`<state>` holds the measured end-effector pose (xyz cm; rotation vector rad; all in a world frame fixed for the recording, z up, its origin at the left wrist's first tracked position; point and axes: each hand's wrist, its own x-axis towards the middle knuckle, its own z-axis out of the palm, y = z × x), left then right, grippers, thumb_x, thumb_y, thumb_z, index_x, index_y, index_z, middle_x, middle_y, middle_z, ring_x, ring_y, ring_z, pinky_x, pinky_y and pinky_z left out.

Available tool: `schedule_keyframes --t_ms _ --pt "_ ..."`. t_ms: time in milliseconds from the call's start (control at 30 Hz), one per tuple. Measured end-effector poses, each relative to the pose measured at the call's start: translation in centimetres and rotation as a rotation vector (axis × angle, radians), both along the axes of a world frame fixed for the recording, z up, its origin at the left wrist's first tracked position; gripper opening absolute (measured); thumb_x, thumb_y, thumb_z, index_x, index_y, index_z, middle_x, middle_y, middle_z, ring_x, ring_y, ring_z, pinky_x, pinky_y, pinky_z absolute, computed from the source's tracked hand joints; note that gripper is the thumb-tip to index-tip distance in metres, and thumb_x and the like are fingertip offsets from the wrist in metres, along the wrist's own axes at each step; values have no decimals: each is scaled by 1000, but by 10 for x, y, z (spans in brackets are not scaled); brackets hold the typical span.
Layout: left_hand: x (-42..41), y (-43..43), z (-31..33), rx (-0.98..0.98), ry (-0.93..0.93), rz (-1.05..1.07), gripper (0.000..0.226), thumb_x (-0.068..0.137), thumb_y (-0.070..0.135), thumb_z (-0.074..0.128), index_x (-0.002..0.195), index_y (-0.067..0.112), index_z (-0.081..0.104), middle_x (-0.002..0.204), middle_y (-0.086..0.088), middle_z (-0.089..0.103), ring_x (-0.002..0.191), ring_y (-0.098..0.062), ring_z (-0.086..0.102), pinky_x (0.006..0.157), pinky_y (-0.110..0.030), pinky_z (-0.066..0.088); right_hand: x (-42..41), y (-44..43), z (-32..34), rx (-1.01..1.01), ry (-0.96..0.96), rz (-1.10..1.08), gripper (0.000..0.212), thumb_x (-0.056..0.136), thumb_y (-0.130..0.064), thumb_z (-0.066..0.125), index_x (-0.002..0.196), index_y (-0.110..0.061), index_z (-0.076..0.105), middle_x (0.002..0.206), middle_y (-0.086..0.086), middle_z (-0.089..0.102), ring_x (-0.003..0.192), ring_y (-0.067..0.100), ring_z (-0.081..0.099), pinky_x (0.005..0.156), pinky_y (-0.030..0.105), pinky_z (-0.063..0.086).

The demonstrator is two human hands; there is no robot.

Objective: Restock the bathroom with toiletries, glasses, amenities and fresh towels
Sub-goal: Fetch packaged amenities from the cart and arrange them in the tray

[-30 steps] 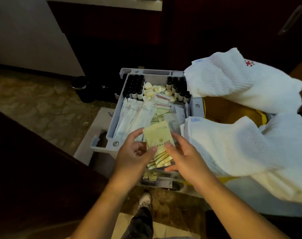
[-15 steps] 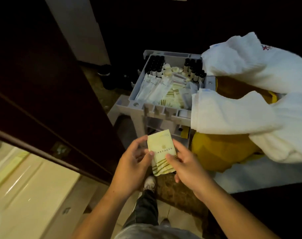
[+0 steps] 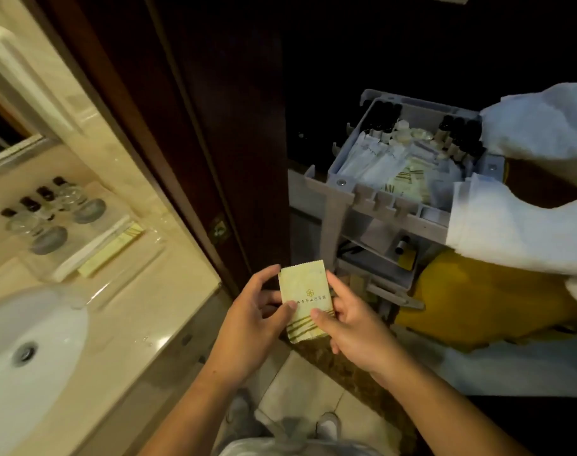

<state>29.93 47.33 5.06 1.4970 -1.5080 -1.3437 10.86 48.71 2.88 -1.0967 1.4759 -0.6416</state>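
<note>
Both hands hold a small stack of pale yellow amenity packets (image 3: pixel 305 292) with green stripes at the lower end. My left hand (image 3: pixel 254 319) grips the left edge and my right hand (image 3: pixel 349 324) the right edge, thumbs on top. To the upper right stands a grey cart caddy (image 3: pixel 341 182) with dark bottles, white sachets and more yellow packets. White towels (image 3: pixel 511 232) hang over the cart's right side. On the vanity counter (image 3: pixel 155 291) at left lies a clear tray (image 3: pixel 92 251) with small bottles, glasses and long packets.
A white sink basin (image 3: pixel 27 353) sits at the lower left. A dark wooden door frame (image 3: pixel 195 153) stands between the vanity and the cart. A yellow bag (image 3: pixel 488 301) hangs under the towels. My shoes show on the tiled floor below.
My view has swung left from the cart to the vanity. Both hands carried the yellow packets away from the caddy and toward the bathroom counter.
</note>
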Motion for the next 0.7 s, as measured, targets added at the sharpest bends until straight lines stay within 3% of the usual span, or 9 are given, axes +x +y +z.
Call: schedule_keyframes --t_ms 167,333,467,567,700 --pt "55 1 -10 47 5 63 63 94 28 73 147 39 41 107 9 76 100 -8 74 90 -37 61 51 -15 -7 34 -2 96 79 102 -23 65 149 -61 14 127 -19 71 105 2 72 58 10 47" --pt "122 -4 -13 75 6 136 54 100 26 66 145 40 41 102 13 78 98 3 71 82 -17 55 117 -29 -13 70 16 153 80 101 -21 67 156 -54 20 123 -18 74 105 8 73 54 12 46" --pt "180 -16 -18 123 22 207 50 101 29 64 144 42 44 100 12 78 96 0 72 90 -37 58 172 -41 -16 100 -12 173 79 100 -20 68 158 -50 24 120 -16 75 104 13 74 54 15 47" --pt "218 -24 -23 130 17 224 49 101 30 63 144 43 43 98 15 78 91 1 71 78 -28 51 212 -53 -19 107 -13 183 79 99 -24 70 158 -51 25 121 -16 75 104 14 75 56 23 48" --pt "264 -34 -26 160 20 244 53 99 31 67 143 44 41 97 19 77 87 4 70 73 -22 48 259 -69 -21 95 -21 202 80 98 -19 71 159 -45 26 119 -14 76 98 11 75 53 20 49"
